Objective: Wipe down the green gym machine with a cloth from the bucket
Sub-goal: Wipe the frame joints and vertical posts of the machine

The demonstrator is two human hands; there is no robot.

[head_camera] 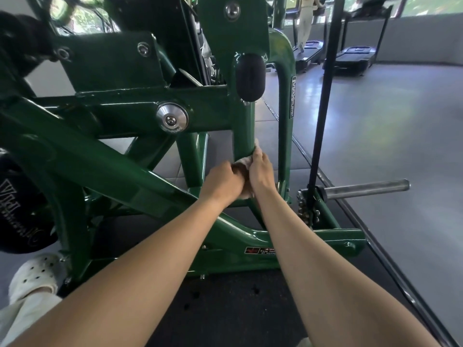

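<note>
Both your arms reach forward to the lower frame of the green gym machine. Your left hand is clenched around a bunched part of the cloth, knuckles facing you. Your right hand sits just beside it, touching it, and grasps the same cloth, with its fingertips pressing the pale fabric against the foot of the upright post. So the cloth is low on that post, held between your two hands, and a small fold of it shows beneath your wrists.

Higher on the post there is a black rubber bumper. To the right, a chrome peg sticks out sideways over the grey floor. A black weight plate hangs at the left edge, above your white clog. Treadmills stand well apart at the far wall.
</note>
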